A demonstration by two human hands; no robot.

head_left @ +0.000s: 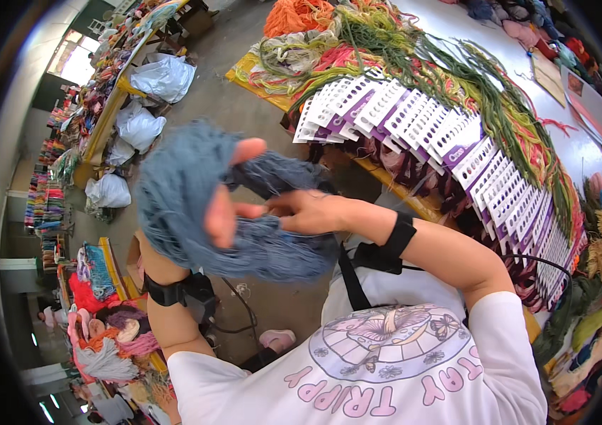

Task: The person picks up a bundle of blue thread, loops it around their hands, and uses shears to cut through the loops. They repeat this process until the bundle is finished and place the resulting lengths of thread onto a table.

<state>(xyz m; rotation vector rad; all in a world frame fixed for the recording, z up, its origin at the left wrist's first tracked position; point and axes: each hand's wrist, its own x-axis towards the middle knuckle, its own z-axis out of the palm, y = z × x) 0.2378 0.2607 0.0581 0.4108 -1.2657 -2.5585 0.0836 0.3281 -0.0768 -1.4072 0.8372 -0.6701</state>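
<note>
A thick loop of blue-grey yarn, a skein point(173, 191), hangs in front of me at mid-height. My left hand point(221, 216) is inside the loop and carries it, with strands wrapped over its back. Its fingertips show blurred through the opening, and the rest is covered by yarn. From the right, my right hand point(309, 211) reaches into the loop. Its fingers are bent together on the strands near the left fingertips; the exact grip is partly hidden.
At the right, a table point(425, 205) with a yellow edge bears a row of white-and-purple punched cards point(414, 117), green and multicoloured yarn point(379, 35) and an orange bundle point(297, 15). White sacks point(163, 76) stand at the left. A cable point(248, 312) hangs below my left forearm.
</note>
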